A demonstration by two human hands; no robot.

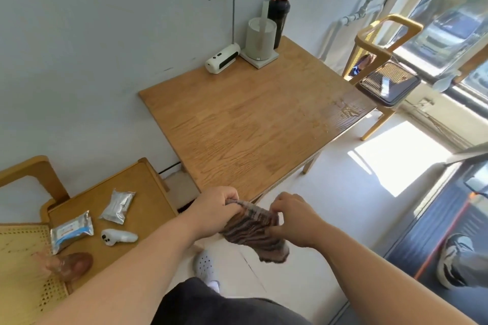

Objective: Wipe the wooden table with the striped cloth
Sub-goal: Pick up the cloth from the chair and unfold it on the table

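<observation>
Cane webbing fills a panel (23,266) at the far left, pale and dotted with small holes. Beside it a low wooden surface (137,192) carries a blue-and-white soft packet (71,229), a crinkled silver foil pouch (118,207), a smooth white controller (118,237) and a brownish translucent lump (74,262) I can't make out.

The left hand (216,210) grips one end of the striped cloth (253,229), fingers curled over its top edge. The right hand (295,219) pinches the other end. The cloth is bunched into soft brown-and-grey folds and hangs in the air between them, just off the near corner of the wooden table (250,119), not touching it.

The table top is bare grained wood, rectangular. Along its wall side stand a white dispenser (223,60) with a thin curved metal spout, a matte off-white kettle (260,37) on a square base, and a black bottle (278,18) with a red cap. I can't tell what is in either vessel.

At the right, a wooden chair (380,42) holds a dark tray (396,92) with a wire rack in it.
</observation>
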